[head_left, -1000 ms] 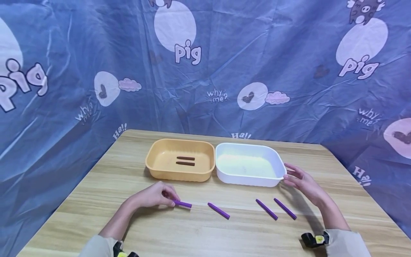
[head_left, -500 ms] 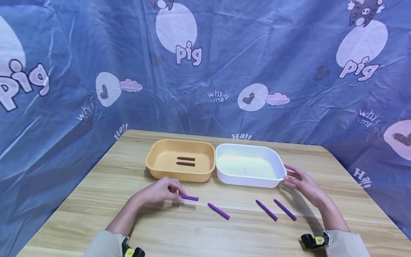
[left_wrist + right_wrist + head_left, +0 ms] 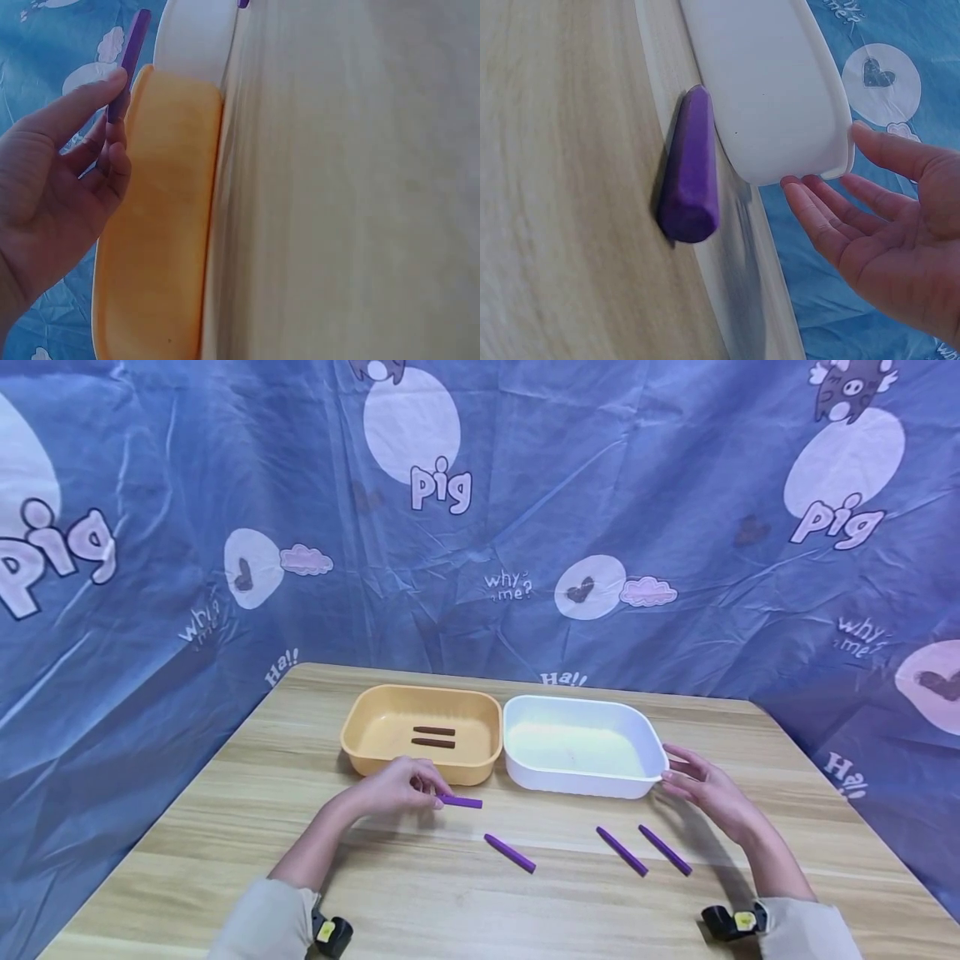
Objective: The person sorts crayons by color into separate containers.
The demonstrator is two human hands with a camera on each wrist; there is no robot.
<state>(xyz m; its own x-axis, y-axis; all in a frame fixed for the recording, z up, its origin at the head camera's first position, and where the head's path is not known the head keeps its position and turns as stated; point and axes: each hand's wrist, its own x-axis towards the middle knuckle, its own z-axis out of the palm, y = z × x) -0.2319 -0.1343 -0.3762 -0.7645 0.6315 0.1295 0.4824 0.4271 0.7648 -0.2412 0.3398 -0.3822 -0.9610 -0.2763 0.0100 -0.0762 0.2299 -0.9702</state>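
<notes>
My left hand [image 3: 405, 787] pinches a purple crayon [image 3: 463, 802] by one end, just in front of the orange bin's near wall. In the left wrist view, the thumb and fingers hold that crayon [image 3: 135, 46] tilted upward. My right hand [image 3: 708, 789] rests its fingertips against the right end of the white bin [image 3: 581, 782]. From the right wrist, its thumb and fairly straight fingers touch the outside of the white bin [image 3: 769, 97]. Two brown crayons [image 3: 433, 743] lie side by side in the orange bin [image 3: 420, 771].
On the wooden table, a purple crayon [image 3: 510, 853] lies in front of the bins. Two more, a purple crayon [image 3: 622, 851] and another purple crayon [image 3: 665, 849], lie nearer my right arm. A blue printed cloth [image 3: 480, 635] hangs behind the table.
My left hand has lifted the purple crayon from near the table and carried it right and forward toward the bins. My right hand stays at the white bin.
</notes>
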